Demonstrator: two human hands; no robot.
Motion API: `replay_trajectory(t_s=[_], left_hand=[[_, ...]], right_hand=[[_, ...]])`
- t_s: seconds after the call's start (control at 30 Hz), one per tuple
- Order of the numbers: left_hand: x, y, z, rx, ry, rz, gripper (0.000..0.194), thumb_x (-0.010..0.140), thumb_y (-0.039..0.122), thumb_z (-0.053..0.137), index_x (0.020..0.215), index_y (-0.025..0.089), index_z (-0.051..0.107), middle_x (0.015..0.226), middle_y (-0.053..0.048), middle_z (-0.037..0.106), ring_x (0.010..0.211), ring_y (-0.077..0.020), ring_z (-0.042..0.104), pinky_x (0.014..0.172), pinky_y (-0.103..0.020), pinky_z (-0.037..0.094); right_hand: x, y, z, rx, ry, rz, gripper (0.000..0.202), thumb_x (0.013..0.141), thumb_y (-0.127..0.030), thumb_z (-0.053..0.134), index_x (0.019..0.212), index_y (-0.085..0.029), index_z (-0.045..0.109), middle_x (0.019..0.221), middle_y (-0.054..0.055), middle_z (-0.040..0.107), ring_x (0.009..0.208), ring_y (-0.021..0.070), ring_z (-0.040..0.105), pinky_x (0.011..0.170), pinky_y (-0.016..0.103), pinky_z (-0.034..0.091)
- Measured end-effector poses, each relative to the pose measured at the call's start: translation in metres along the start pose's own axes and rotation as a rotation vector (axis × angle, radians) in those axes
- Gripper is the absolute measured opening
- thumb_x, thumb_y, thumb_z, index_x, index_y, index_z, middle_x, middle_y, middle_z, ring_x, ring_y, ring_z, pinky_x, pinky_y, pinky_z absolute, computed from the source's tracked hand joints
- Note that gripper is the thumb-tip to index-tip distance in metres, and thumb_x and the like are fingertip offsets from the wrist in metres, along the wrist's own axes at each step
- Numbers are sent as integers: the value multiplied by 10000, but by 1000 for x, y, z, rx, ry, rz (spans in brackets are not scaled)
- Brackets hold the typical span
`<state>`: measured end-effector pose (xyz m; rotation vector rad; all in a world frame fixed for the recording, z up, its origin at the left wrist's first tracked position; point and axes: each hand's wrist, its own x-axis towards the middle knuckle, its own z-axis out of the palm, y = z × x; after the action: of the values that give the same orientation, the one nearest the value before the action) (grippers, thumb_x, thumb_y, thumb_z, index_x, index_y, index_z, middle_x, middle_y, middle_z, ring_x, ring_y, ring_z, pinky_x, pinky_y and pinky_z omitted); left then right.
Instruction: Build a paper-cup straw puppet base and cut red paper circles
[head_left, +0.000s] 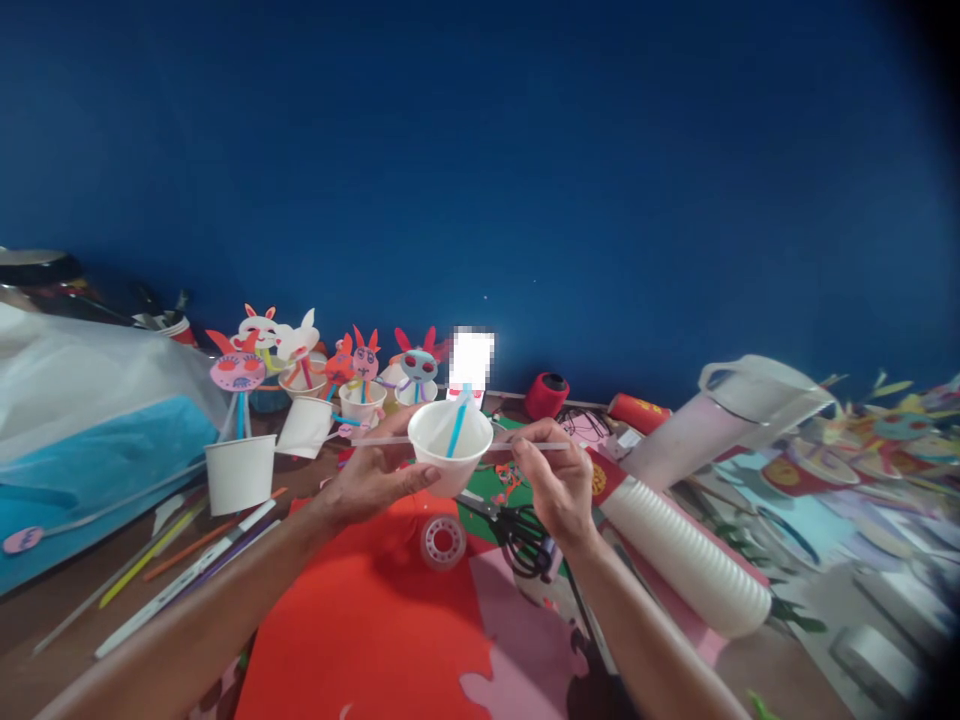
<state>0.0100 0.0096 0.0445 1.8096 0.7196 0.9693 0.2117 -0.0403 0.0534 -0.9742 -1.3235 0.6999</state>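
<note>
My left hand point(382, 480) grips a white paper cup point(451, 470) from its left side, the thumb lying across its front. A blue straw point(456, 432) stands up inside the cup, beside something translucent. Pale straws stick out sideways near the rim, one to the left and one to the right. My right hand point(556, 475) pinches the pale straw point(504, 446) on the right side. Whether the two straw ends join within the cup is hidden. Below the cup, a roll of tape point(443, 542) rests on red paper point(360, 620), and black-handled scissors point(525, 540) lie near my right wrist.
Cups with paper animal faces, such as a pink one point(238, 372), stand at the back left. A stack of white cups point(686, 550) and a pitcher point(720, 410) are at right. Straws and a white cutter point(184, 580) lie at left. A blue wall point(480, 180) rises behind.
</note>
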Motion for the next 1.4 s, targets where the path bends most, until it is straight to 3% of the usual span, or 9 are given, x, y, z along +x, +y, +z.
replay_trajectory(t_s=[0.17,0.37,0.6,0.7,0.8,0.93,1.07,1.17,1.4], left_hand=[[0,-5,-1,79,-28,11,304,755,426,597,925,198,704,1035,-95,668,1076,-309,539,1001,-451,332],[1,-3,2,-59,-48,-66,343,750,415,605,967,161,683,935,-94,699,984,-291,588,924,-444,411],[4,1,1,-132,-43,-57,481,730,419,625,1138,165,601,1163,-116,616,1082,-299,540,937,-430,409],[7,4,-2,-60,-40,-68,417,729,403,625,1070,165,647,1108,-106,646,1152,-307,484,986,-429,364],[9,5,-6,-1,-40,-90,355,707,377,652,1003,183,677,1024,-84,683,1105,-300,525,964,-413,394],[-1,-3,-13,24,-22,-162,463,657,366,695,1087,207,625,1050,-80,675,1010,-294,588,890,-404,461],[-30,-24,-18,63,176,-289,591,615,391,722,1161,227,568,1067,-93,669,1030,-326,575,909,-476,433],[-47,-38,-18,-20,216,-326,590,609,387,730,1152,215,576,1130,-124,636,1059,-342,555,906,-487,433],[-51,-48,-13,-154,307,-402,681,594,436,724,1171,129,536,1101,-174,640,997,-359,592,799,-491,494]], right_hand=[[0,5,0,62,-31,28,126,801,-322,571,779,-198,568,745,22,639,628,137,611,585,253,504],[4,13,-1,101,-113,68,290,740,-414,628,929,-215,536,801,24,606,694,158,602,616,276,501],[10,21,-11,197,-62,-9,449,795,-581,428,1001,-192,520,798,60,610,738,201,603,662,340,497],[15,19,-18,178,40,-22,397,837,-538,381,954,-187,523,767,52,603,695,182,600,630,323,492],[19,12,-22,158,98,-28,311,862,-462,394,925,-187,525,746,40,595,657,159,591,606,301,488],[19,3,-23,170,94,-34,216,837,-392,475,902,-194,532,707,14,584,577,125,559,569,276,477],[17,-1,-22,143,23,6,170,827,-352,512,866,-191,549,685,5,586,551,106,536,543,253,455],[15,-1,-18,77,-82,80,186,821,-364,528,856,-183,553,677,6,593,553,104,540,539,245,458],[13,3,-14,4,-280,181,182,818,-337,541,832,-158,570,651,4,605,539,94,546,529,223,441]])
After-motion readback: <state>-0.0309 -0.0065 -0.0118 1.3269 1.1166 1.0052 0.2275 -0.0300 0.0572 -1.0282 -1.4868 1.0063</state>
